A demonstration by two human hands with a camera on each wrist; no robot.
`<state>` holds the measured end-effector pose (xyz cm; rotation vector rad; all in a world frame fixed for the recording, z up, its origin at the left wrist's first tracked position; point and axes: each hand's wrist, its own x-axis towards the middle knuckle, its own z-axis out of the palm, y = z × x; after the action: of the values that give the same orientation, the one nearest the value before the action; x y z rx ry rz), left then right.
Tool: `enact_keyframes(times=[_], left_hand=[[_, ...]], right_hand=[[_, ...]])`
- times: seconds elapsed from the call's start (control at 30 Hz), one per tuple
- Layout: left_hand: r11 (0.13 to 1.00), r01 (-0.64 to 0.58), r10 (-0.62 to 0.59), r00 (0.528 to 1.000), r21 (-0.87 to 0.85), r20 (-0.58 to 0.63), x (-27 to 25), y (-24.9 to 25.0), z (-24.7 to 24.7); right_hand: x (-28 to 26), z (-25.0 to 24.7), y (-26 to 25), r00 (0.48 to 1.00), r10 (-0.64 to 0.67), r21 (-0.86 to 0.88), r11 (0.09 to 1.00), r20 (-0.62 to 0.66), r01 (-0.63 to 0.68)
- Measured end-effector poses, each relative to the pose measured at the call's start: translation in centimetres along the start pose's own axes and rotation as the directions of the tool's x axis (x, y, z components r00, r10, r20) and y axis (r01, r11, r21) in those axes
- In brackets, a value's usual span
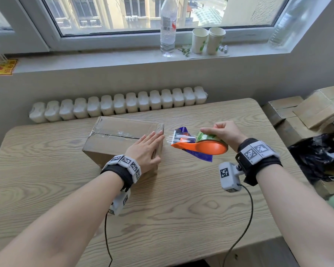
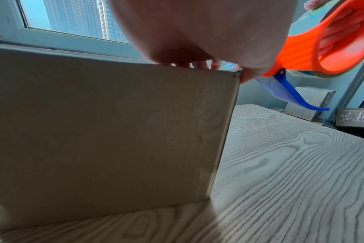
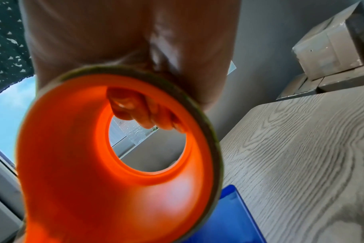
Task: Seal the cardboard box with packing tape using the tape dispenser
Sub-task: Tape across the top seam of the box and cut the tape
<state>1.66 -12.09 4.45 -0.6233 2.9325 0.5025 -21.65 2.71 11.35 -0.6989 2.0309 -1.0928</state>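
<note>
Brown cardboard box [image 1: 122, 139], rectangular, sits closed on the left-centre of the light wood-grain table [image 1: 181, 209], long side running left-right. Clear tape shows glossy along its top centre seam.

Left hand [image 1: 145, 151] lies flat on the box top at the right end, fingers straight and together, fingertips at the right edge; thumb hangs over the near side. It grips nothing, only presses. Left wrist view: same hand [image 2: 208, 32] on the box's top edge, box [image 2: 106, 131] side wall upright on the table [image 2: 291, 172].

Right hand [image 1: 224, 133] holds the orange plastic tape dispenser with blue blade guard [image 1: 199, 146] in the air, just right of the box and clear of the table. Fingers are curled through the dispenser's round core, thumb over the green-printed tape roll [image 1: 208, 137]. Right wrist view confirms fingers [image 3: 139, 111] hooked inside the orange ring [image 3: 94, 189]. Left wrist view shows the dispenser [image 2: 301, 51] beside the box's top right corner.

A short strip of clear tape [image 1: 169, 139] spans from the dispenser's toothed end towards the box's right edge; cannot tell whether it is cut.

Behind: white radiator [image 1: 120, 105], windowsill with clear plastic bottle [image 1: 168, 26] and two paper cups [image 1: 208, 40]. Right of the table: stacked cardboard boxes [image 1: 312, 106], black plastic bag [image 1: 320, 157].
</note>
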Motion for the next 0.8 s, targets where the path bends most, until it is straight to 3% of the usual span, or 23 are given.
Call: enact_keyframes(times=[0.37, 0.8], left_hand=[[1.0, 0.02, -0.02, 1.0, -0.02, 0.003, 0.2, 0.3, 0.0], [0.999, -0.008, 0.007, 1.0, 0.038, 0.024, 0.2, -0.2, 0.2]], right_hand=[[0.4, 1.6, 0.2, 0.997, -0.076, 0.103, 0.992, 0.024, 0.073], [0.7, 2.1, 0.4, 0.995, -0.098, 0.1, 0.99, 0.007, 0.097]])
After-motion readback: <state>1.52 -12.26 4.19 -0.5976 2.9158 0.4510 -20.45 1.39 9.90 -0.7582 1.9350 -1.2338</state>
